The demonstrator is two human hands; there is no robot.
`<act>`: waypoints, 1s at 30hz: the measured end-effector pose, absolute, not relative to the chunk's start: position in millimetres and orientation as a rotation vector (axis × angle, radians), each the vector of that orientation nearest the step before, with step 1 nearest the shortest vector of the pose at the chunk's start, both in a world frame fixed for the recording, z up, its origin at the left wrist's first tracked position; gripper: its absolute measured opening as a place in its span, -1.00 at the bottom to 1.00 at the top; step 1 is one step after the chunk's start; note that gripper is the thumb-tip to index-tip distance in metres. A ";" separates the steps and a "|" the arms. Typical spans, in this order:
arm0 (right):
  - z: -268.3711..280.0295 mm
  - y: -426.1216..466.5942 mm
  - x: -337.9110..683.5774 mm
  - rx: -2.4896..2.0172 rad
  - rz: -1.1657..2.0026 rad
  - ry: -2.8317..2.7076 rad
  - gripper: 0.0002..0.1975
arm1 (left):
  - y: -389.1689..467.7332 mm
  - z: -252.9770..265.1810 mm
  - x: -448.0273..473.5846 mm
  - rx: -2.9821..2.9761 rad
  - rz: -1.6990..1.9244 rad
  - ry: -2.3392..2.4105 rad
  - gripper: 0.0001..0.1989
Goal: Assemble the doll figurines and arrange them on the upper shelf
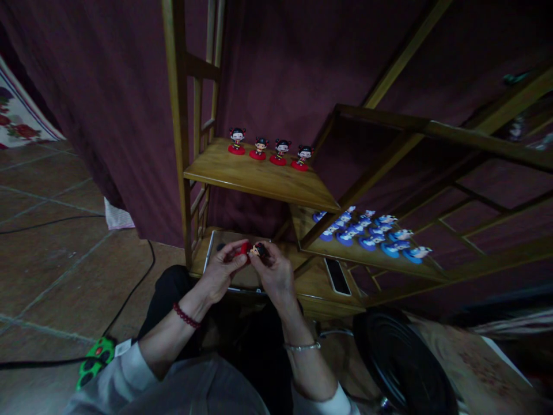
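Observation:
Between my two hands, just above the lower shelf, is a small figurine (258, 250) with dark hair and a red round base (244, 248). My left hand (223, 266) is closed around the red base. The fingers of my right hand (276, 271) are wrapped round the figurine's head and body, which lies tilted sideways. Whether base and figurine are joined is hidden by my fingers. Beneath my hands lies an open cardboard box or tray (246, 280) with pale edges. Several similar figurines (281, 148) on red bases stand in a row on the upper shelf (259, 177).
Several blue-and-white figurines (372, 237) stand on a shelf to the right. A dark-screened phone (337, 276) lies on the lower shelf. Wooden posts (176, 115) frame the shelving. A round black object (401, 363) is at lower right, and a green power strip (95, 362) lies on the floor.

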State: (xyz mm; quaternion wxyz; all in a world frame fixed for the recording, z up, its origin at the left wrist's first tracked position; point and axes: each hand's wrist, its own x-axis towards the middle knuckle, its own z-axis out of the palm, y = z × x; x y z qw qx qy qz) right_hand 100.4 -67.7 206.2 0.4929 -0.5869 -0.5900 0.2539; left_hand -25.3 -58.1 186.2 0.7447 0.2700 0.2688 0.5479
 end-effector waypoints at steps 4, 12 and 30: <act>208.8 -68.7 99.0 -1.440 0.580 -1.455 -0.75 | -58.2 185.8 -25.4 0.598 1.202 0.604 -0.62; 208.7 -67.1 105.1 -1.392 0.566 -1.533 -0.74 | -57.7 185.5 -25.8 0.591 1.192 0.597 -0.63; 237.5 -63.6 108.5 -1.318 0.720 -1.579 -0.75 | -57.0 208.0 -26.8 0.646 1.237 0.573 -0.63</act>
